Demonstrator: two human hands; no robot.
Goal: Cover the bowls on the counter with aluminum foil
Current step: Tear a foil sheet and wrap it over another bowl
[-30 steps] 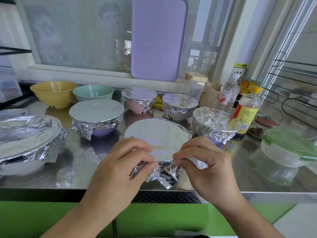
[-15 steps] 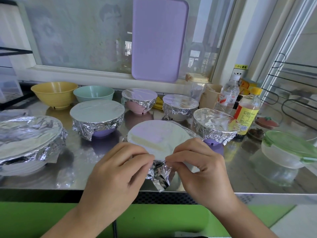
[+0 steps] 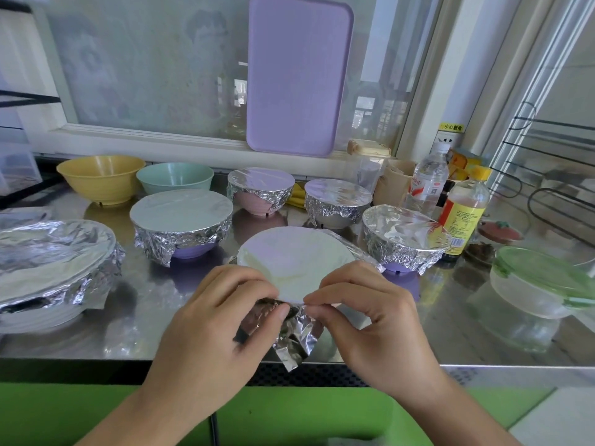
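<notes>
A foil-topped bowl (image 3: 294,255) stands near the counter's front edge, its foil stretched flat over the rim. My left hand (image 3: 219,320) and my right hand (image 3: 373,317) both pinch the crumpled foil skirt (image 3: 294,341) hanging down its near side; the bowl's body is hidden behind them. Several other bowls wear foil: a purple one (image 3: 182,226), a pink one (image 3: 260,188), a grey one (image 3: 336,204), another purple one (image 3: 402,243), and a large white dish (image 3: 51,265) at the left. A yellow bowl (image 3: 99,177) and a green bowl (image 3: 175,177) stand uncovered at the back left.
The steel counter (image 3: 145,317) ends just below my hands. At the right stand a lidded clear container (image 3: 541,284), a yellow-capped bottle (image 3: 467,210) and a water bottle (image 3: 426,178). A purple cutting board (image 3: 297,75) leans on the window behind.
Both hands have worked the loose foil flap downward and tighter against the bowl's near side; the flap is narrower and more bunched. The other bowls have not moved.
</notes>
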